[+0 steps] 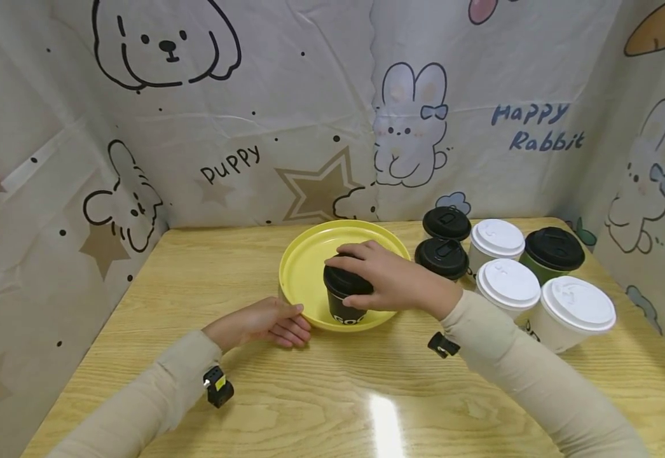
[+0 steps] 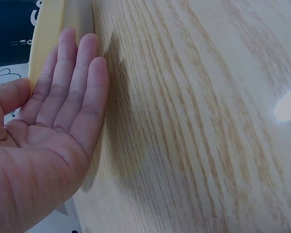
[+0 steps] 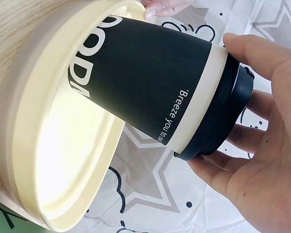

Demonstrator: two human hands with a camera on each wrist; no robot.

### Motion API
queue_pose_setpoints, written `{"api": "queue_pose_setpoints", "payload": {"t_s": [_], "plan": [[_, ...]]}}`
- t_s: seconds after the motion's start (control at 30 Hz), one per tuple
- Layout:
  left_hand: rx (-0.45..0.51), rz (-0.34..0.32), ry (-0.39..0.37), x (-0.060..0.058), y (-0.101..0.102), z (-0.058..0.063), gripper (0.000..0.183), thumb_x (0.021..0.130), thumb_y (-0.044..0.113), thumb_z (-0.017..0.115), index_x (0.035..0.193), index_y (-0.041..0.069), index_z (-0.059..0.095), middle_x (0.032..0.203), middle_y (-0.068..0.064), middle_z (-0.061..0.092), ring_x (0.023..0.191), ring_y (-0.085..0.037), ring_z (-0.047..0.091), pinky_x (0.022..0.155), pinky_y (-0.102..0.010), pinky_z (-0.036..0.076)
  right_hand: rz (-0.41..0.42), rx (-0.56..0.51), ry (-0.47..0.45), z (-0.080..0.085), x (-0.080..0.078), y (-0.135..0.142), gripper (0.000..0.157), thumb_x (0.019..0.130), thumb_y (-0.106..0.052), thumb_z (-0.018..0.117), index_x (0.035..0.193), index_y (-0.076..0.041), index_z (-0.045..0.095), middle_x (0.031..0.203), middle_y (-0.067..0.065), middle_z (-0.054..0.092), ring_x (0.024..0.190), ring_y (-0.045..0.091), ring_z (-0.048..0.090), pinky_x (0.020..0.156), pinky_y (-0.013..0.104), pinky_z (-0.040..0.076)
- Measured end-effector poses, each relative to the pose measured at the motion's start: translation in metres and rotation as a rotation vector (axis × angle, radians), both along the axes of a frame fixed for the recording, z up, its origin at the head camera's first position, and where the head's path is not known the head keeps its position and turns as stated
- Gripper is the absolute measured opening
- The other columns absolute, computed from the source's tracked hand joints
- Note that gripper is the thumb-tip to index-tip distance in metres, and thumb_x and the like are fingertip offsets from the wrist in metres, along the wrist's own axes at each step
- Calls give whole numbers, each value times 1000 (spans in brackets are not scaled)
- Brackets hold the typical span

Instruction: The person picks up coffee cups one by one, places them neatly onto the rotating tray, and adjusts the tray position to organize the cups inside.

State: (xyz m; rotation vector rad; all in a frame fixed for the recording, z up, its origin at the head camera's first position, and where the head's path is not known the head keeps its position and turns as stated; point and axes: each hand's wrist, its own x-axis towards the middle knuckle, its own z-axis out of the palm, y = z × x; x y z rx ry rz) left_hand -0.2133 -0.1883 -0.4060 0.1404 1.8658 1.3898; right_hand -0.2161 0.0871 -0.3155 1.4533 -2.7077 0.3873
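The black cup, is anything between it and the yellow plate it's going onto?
Nothing visible. The right hand grips the black cup by its lid, already on the yellow plate. The left hand rests against the plate's outer rim, and the other cups stand off to the side.

2 hands low and forward, sleeved arms angled inward.
Left hand (image 1: 264,323) lies with fingers (image 2: 72,73) straight and together, palm open; right hand (image 1: 386,277) reaches across, fingers curled from above in a grip.
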Motion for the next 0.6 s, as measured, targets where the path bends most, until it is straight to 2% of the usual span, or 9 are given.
{"api": "queue_pose_setpoints", "payload": {"t_s": [0.37, 0.6], "plan": [[18, -14, -1, 0, -1, -4, 49, 105, 31, 37, 114, -11, 61, 99, -14, 72, 89, -22, 71, 81, -38, 58, -8, 25, -7, -15, 0, -4, 59, 93, -38, 63, 144, -16, 44, 146, 15, 41, 128, 35, 42, 106, 46, 39], [17, -14, -1, 0, 0, -4, 50, 105, 31, 37, 114, -11, 61, 99, -14, 72, 89, -22, 71, 81, -38, 58, -5, 13, 9, -17, 0, -3, 59, 93, -38, 62, 144, -15, 44, 147, 16, 40, 129, 36, 41, 106, 47, 38]]}}
